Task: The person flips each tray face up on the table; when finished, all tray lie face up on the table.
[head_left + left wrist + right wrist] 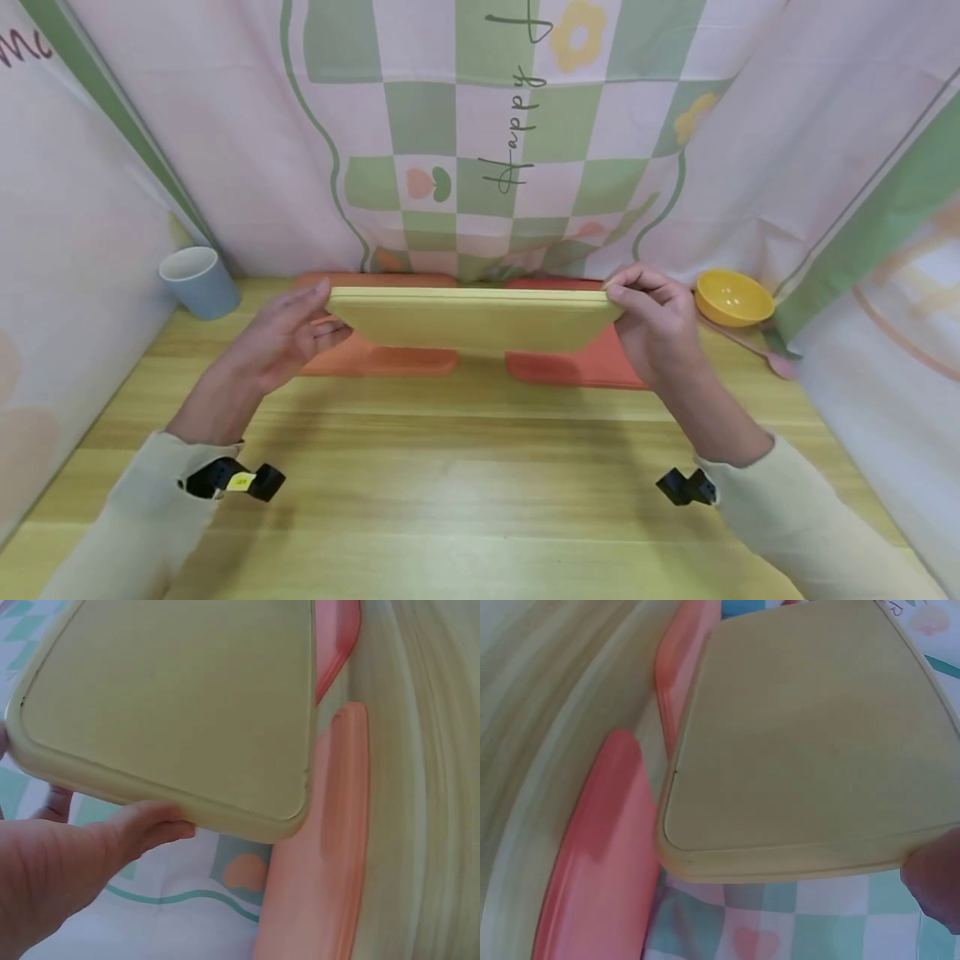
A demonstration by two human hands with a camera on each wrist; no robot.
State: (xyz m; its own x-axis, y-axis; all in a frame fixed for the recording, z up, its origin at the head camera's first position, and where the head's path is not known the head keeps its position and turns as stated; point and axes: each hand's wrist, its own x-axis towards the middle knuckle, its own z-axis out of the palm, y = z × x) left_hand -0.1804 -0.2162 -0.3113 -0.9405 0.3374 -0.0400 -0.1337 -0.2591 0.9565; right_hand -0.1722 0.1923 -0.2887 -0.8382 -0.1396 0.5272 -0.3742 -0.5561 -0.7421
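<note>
A yellow rectangular board (480, 321) is held up level above the table, its near edge toward the head camera. My left hand (288, 333) grips its left end, with the thumb and fingers at the edge. At the right end my right hand (656, 321) pinches the corner. The left wrist view shows the board's flat face (172, 697) and my left hand (82, 855) along its rim. In the right wrist view the board (802, 735) fills the middle, with part of my right hand (937, 881) at its edge.
Beneath the board lie an orange board (382, 362) on the left and a red board (577, 371) on the right. A blue cup (206, 287) stands at the back left. At the back right are a yellow bowl (735, 300) and a pink spoon (780, 365). A patterned curtain (420, 117) hangs behind.
</note>
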